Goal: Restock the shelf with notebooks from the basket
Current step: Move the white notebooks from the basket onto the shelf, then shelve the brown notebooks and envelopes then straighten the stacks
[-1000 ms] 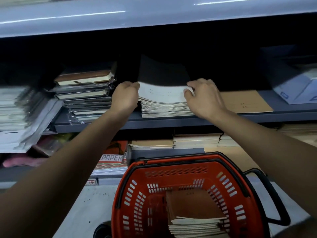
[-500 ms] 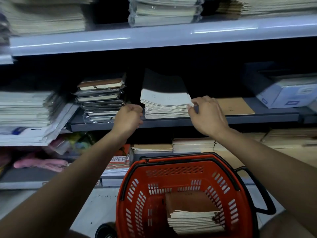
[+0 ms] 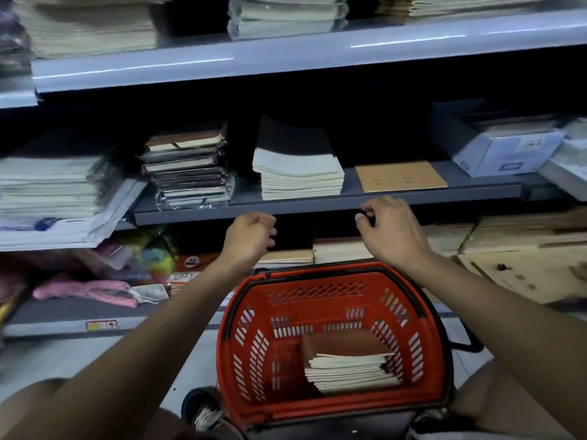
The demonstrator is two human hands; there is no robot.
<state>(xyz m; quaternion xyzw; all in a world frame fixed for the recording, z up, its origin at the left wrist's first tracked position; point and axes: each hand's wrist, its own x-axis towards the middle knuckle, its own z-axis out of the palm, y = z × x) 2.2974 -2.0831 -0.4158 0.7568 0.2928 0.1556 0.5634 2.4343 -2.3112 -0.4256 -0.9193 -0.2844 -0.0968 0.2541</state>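
Note:
A red plastic basket (image 3: 251, 328) stands on the floor below me with a stack of brown-covered notebooks (image 3: 346, 360) lying in it. On the grey middle shelf (image 3: 349, 203) rests a stack of pale notebooks (image 3: 298, 173), with a single tan notebook (image 3: 400, 176) to its right. My left hand (image 3: 249, 239) hangs just below the shelf's front edge, fingers loosely curled, holding nothing. My right hand (image 3: 390, 231) is at the same height to the right, fingers curled and apart, also holding nothing. Neither hand touches the stack.
Wrapped dark notebooks (image 3: 190, 166) are piled left of the pale stack. Loose paper stacks (image 3: 50, 188) lie far left and a white box (image 3: 505, 150) at the right. An upper shelf (image 3: 286, 61) carries more stacks. The lower shelf holds notebooks (image 3: 340, 249) and cardboard (image 3: 524, 268).
Both hands have let go of the pale stack on the middle shelf and drawn back and down below its front edge. The view has pulled back, showing the upper shelf.

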